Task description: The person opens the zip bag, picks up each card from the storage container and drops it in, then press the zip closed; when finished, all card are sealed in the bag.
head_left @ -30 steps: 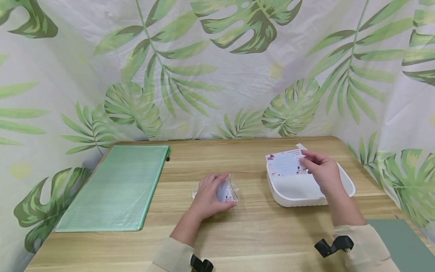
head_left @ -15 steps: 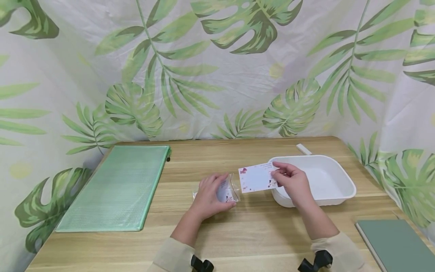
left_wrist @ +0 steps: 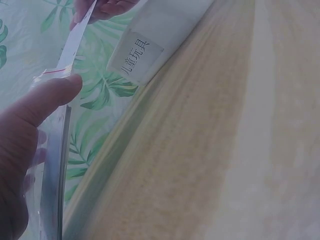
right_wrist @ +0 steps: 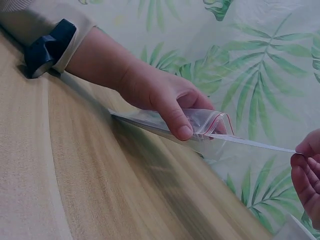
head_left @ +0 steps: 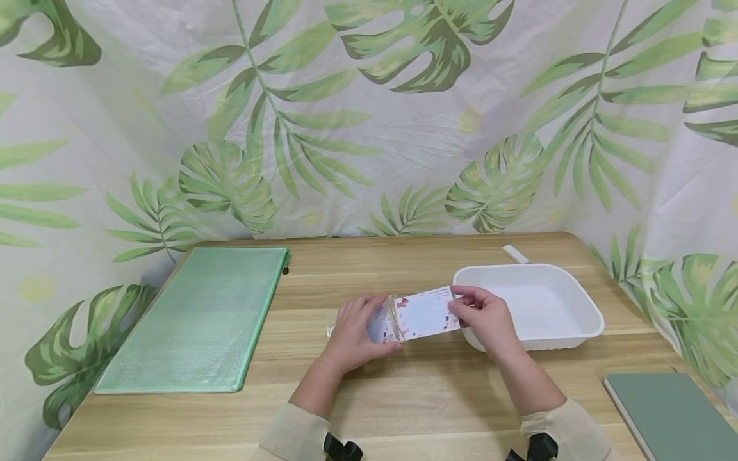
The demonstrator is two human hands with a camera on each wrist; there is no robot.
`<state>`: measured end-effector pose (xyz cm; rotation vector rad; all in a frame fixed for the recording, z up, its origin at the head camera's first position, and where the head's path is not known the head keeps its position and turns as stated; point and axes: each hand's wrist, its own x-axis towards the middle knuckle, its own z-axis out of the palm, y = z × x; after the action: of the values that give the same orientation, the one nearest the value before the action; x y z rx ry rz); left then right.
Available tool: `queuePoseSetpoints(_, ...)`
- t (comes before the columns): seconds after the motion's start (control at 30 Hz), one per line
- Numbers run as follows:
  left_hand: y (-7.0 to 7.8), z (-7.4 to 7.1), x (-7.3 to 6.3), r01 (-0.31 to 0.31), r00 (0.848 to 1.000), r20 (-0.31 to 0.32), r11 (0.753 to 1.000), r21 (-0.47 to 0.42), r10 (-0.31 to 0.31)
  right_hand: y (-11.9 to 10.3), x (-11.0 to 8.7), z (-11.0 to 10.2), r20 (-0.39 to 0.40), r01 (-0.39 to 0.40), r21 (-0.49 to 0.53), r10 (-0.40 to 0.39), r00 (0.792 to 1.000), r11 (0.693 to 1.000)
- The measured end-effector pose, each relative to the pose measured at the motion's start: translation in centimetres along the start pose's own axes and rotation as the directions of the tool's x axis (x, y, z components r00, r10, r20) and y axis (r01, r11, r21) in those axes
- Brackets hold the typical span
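My left hand [head_left: 353, 333] holds a clear zip bag [right_wrist: 205, 117] with printed cards inside, just above the wooden table. In the right wrist view, the red-lined mouth of the bag gapes apart. Between thumb and fingers, my right hand [head_left: 489, 320] pinches a white card [head_left: 426, 312] by its right end. Pink and red figures decorate the card's corners. Its left end has entered the bag's mouth. In the left wrist view, my thumb lies along the bag [left_wrist: 50, 185], and the stack of cards shows edge-on. The left fingers hide much of the bag in the head view.
A white plastic basin [head_left: 548, 301] stands right of my hands, with a labelled side [left_wrist: 134, 57]. Behind it lies a small white block [head_left: 515, 253]. A green mesh zip pouch [head_left: 193, 320] covers the table's left. A grey-green book [head_left: 674, 410] lies front right.
My right hand has carried the card leftward from over the basin, and its left end has gone into the bag's mouth. The left hand and bag have stayed in place.
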<state>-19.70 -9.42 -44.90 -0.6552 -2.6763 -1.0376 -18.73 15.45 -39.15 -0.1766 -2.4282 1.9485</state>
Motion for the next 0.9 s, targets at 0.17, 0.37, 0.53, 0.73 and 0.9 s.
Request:
queuePoseSetpoints(0.17, 0.0, 0.0, 0.0, -0.003, 1.000, 0.001, 1.000, -0.003, 0.003, 0.0, 0.3, 0.7, 0.036, 0.013, 0.004, -0.013, 0.999, 1.000)
queuePoseSetpoints(0.37, -0.1, 0.0, 0.0, -0.015, 1.000, 0.004, 1.000, -0.001, 0.015, 0.1, 0.7, 2.2, 0.084, 0.032, 0.014, -0.033, 0.996, 0.999)
queuePoseSetpoints(0.53, -0.1, -0.1, -0.1, -0.031, 1.000, 0.003, 0.999, 0.013, 0.030, 0.5, 0.9, 3.4, 0.137, 0.045, 0.004, -0.045, 0.990, 0.999)
queuePoseSetpoints(0.73, -0.1, 0.0, -0.1, -0.044, 0.999, -0.015, 0.999, 0.010, 0.045, 1.2, 1.0, 4.1, 0.237, 0.076, -0.020, -0.069, 0.969, 0.997)
queuePoseSetpoints(0.9, -0.1, 0.0, 0.0, -0.034, 0.999, -0.023, 0.999, -0.003, 0.034, 1.8, 1.2, 4.5, 0.309, 0.069, -0.008, -0.063, 0.949, 0.998)
